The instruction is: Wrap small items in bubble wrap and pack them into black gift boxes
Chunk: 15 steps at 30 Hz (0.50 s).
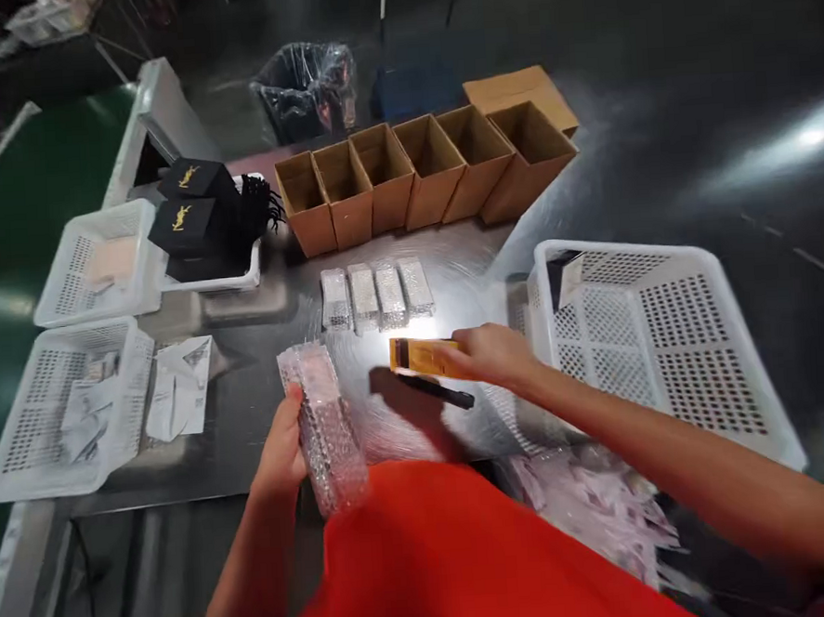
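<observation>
My left hand is closed around a long bubble-wrapped package, held tilted over the front edge of the metal table. Pale pink shows through its wrap. In my right hand is a yellow-orange rectangular object with a dark patch at its far end; I cannot tell its exact kind. A slim black tool, perhaps a marker or a knife, lies just below it on the table. Behind my hands, several small bubble-wrapped boxes lie in a row.
Several open cardboard boxes line the back edge. A large white basket sits right, holding a dark box. Left are white baskets, folded white papers and black boxes. A lined bin stands beyond; pinkish packets lie lower right.
</observation>
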Available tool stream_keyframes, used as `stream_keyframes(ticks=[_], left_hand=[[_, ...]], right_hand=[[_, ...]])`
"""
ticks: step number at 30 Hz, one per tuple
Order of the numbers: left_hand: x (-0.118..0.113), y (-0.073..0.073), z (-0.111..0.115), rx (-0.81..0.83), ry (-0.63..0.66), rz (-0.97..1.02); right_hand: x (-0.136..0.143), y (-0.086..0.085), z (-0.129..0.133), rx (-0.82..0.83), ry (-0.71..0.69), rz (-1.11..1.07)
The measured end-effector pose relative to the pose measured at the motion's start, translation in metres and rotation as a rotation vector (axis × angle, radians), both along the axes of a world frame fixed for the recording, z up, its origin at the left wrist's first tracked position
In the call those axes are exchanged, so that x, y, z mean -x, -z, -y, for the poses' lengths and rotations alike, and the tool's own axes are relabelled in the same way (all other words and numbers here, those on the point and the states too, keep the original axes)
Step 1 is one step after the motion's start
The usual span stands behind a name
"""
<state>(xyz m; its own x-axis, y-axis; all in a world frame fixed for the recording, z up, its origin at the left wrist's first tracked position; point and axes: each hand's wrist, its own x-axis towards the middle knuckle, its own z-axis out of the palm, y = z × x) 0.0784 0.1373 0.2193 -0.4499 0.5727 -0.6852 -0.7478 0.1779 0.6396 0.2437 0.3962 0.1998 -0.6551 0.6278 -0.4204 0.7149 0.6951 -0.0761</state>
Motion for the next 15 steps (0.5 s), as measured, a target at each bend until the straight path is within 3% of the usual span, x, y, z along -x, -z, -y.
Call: stream_keyframes(ticks=[2, 4, 7, 10, 12, 15], left_hand=[[0.009, 0.015, 0.008, -0.044, -0.073, 0.17], [0.014, 0.029, 0.014, -0.08, -0.125, 0.209], [0.012, 0.04, 0.017, -0.051, -0.165, 0.161], [0.004, 0.039, 0.013, -0.013, -0.181, 0.144], [-0.002, 0.038, 0.007, -0.016, -0.204, 0.131], [-0.009, 0.042, -0.005, 0.004, -0.257, 0.041]], right_hand=[[-0.016, 0.007, -0.006, 0.002, 0.107, -0.155], [-0.031, 0.023, -0.004, 0.013, 0.184, -0.265], [-0.05, 0.071, 0.004, -0.078, 0.267, -0.244], [-0.062, 0.127, 0.004, -0.196, 0.331, -0.13], [-0.064, 0.153, -0.002, -0.211, 0.392, -0.111], [-0.05, 0.157, -0.002, -0.3, 0.541, -0.274]])
